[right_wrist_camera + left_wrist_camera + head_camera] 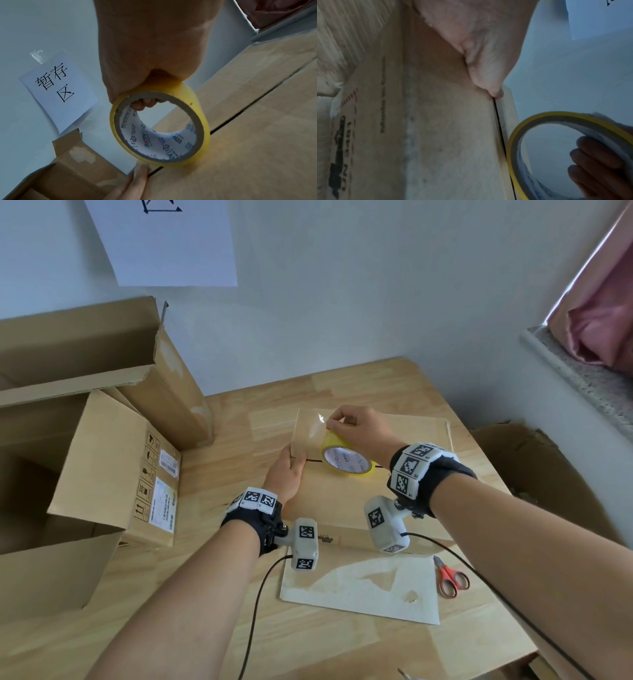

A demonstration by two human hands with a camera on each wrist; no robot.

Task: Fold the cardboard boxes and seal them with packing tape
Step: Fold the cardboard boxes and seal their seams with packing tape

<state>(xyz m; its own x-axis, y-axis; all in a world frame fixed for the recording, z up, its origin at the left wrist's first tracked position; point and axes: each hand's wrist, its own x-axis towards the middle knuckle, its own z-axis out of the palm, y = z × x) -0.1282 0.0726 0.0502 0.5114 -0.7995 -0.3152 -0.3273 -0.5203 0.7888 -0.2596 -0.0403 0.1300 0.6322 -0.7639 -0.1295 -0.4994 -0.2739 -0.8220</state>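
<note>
A closed cardboard box (342, 501) lies in the middle of the wooden table, its two top flaps meeting in a dark seam. My right hand (356, 429) grips a yellow tape roll (346, 462) just above the seam, fingers through the core. A clear strip of tape (308, 436) stretches from the roll to the box's left edge. There my left hand (289, 470) presses the strip's end down with flat fingers. The left wrist view shows my thumb (479, 54) on the box (445, 135) at the seam, beside the roll (513, 135). In the right wrist view the roll (204, 121) hovers over the box (248, 148).
Two large open cardboard boxes (102, 460) stand at the left of the table. A white-faced flat board (359, 590) and red scissors (452, 577) lie near the front. Wrist-camera cables trail toward me. Another carton (534, 474) sits off the table's right edge.
</note>
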